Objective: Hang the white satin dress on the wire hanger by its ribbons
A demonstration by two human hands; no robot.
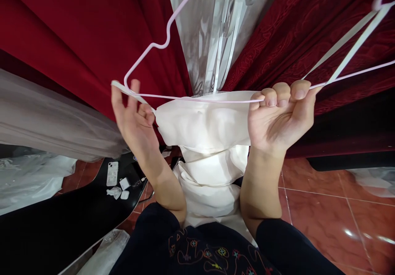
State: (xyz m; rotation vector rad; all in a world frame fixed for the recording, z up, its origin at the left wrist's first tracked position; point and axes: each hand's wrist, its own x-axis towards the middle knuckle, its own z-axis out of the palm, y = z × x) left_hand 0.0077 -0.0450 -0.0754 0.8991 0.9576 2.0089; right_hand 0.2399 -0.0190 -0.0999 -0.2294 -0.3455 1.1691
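Observation:
A pale pink hanger (pixel 197 99) spans the space before me. My right hand (pixel 280 114) has its fingers curled round its lower bar, right of the middle. My left hand (pixel 132 121) is at the hanger's left corner, with a thin white strap (pixel 144 101) stretched over a raised finger; its other fingers are partly curled. From the bar and strap hangs a white garment (pixel 205 121), gathered in folds down to my lap. Another white strap (pixel 354 45) runs up over the hanger's right end, near a notch at the frame's edge.
Dark red curtains (pixel 92 32) flank a sheer white curtain (pixel 210 28). On a black table (pixel 46 234) at left lie a phone (pixel 112 173), a white charger (pixel 124 183) and a small white case (pixel 124 195). Clear plastic wrapping (pixel 33 176) lies at left. The floor (pixel 327 209) is red tile.

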